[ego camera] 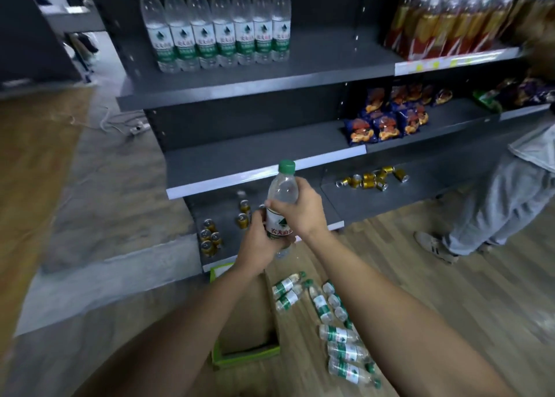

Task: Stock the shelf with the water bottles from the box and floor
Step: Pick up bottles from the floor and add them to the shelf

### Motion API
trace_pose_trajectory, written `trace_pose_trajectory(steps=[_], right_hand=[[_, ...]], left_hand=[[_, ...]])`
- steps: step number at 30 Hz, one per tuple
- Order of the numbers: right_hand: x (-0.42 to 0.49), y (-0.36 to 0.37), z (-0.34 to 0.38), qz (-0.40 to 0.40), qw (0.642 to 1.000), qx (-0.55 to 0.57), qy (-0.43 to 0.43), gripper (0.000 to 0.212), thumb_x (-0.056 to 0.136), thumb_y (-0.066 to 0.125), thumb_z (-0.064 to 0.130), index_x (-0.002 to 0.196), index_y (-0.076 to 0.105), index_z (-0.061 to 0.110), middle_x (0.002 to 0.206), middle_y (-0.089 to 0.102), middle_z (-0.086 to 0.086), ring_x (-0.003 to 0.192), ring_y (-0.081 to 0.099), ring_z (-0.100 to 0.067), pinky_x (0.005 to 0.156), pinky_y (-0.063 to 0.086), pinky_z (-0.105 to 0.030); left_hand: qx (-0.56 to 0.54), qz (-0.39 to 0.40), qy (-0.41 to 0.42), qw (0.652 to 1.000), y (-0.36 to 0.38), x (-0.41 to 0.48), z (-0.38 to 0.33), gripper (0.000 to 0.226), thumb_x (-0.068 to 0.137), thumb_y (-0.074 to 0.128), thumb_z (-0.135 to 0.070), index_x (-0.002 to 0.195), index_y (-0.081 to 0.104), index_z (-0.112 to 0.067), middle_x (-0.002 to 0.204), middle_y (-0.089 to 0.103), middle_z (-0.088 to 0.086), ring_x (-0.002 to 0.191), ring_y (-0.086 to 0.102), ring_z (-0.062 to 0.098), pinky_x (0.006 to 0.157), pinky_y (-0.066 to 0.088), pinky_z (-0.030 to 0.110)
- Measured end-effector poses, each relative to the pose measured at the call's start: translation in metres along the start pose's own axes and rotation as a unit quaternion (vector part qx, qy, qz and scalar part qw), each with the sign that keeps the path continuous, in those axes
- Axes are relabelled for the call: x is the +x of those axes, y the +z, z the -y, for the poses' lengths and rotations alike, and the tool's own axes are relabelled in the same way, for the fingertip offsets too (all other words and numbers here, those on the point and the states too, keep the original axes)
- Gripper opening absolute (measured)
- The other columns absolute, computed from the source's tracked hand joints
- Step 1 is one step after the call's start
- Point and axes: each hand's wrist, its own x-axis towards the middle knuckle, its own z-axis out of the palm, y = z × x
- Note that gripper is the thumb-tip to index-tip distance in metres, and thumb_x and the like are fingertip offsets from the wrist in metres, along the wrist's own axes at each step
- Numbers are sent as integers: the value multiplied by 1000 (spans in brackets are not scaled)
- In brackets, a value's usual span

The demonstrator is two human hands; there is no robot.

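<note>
Small shop, or a mock-up of one; this is a retail aisle. Dark grey gondola shelving (pixel 330 57) has white price strips (pixel 450 64) along the shelf edges. Top shelf: a neat row of green-labelled water bottles (pixel 216 33), and further along orange drink bottles (pixel 444 24) with red labels. Middle shelf: blue snack bags (pixel 387 120) faced forward. Bottom shelf: small gold cans (pixel 372 180), some tipped over. Wood-look plank floor (pixel 420 276) in front, with an open cardboard box (pixel 255 315) and loose water bottles (pixel 339 333) lying beside it.

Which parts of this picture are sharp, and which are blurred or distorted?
Head view: the held water bottle is fairly sharp; the orange drink bottles at upper right are smeared; the shelf edge bows from the wide-angle lens; the floor at left is blurred.
</note>
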Motion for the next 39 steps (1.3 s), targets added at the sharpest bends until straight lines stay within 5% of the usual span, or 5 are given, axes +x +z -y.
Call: trace_pose_trajectory(steps=[5,16,23,30,39], right_hand=[[16,41,52,28,999,2,-39,56,67,85,33,115,59,23,102,66,7,94,64,-14,83,54,-34],[44,98,137,40,991,11,-127,62,65,87,30,120,59,22,105,69,8,96,65,-10,86,55,-32],[71,106,172,56,984,11,-168,75,62,89,26,128,53,23,114,67,7,104,62,-11,90,53,-32],[124,103,203,59,979,-2,-193,66,65,88,29,122,56,15,110,67,2,100,63,-14,81,47,-22],[201,104,233,88,966,-12,-244,71,63,90,29,124,56,16,113,67,0,103,63,-18,87,52,-33]], left_hand=[[-35,7,0,999,-65,30,18,71,48,90,-40,108,56,-26,107,70,-7,100,66,12,88,54,47],[-24,-76,38,996,-155,69,4,47,53,85,-36,93,61,-29,92,72,-9,87,68,9,80,56,43],[-40,-100,65,992,-189,100,-24,51,59,88,-34,102,62,-24,96,72,-8,90,69,9,83,57,40],[-84,-96,74,989,-209,151,-53,61,48,87,-43,101,61,-27,99,74,-6,95,70,14,88,55,47],[-83,-137,88,983,-227,216,-87,61,43,86,-38,98,61,-29,97,74,-5,94,70,14,91,54,48]])
